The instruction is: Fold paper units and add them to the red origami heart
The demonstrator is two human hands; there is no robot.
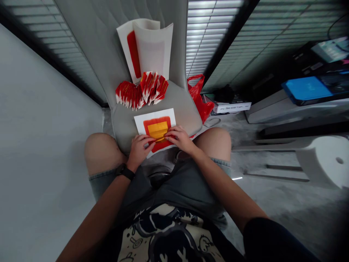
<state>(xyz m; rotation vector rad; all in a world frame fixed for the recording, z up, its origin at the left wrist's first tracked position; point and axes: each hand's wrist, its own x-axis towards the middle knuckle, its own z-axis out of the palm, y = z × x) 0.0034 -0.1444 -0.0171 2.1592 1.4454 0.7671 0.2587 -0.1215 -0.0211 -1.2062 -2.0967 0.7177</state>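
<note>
On the grey chair seat (180, 96) before me lies a white paper sheet (139, 125) printed with a red block and a gold centre. Its near part hangs past the seat's front edge. My left hand (139, 148) pinches the near edge of the gold paper (158, 127), where a narrow fold shows. From the other side my right hand (180, 139) grips the same edge, fingertips close to the left ones. Further back on the seat stand several pleated red-and-white folded papers (141, 89), bunched in a row.
More printed sheets (152, 51), curled, lean against the chair's backrest. A red plastic bag (203, 103) sits right of the chair, near a white box (231, 107). Farther right are a white stool (327, 160) and a blue box (308, 89). My knees flank the seat.
</note>
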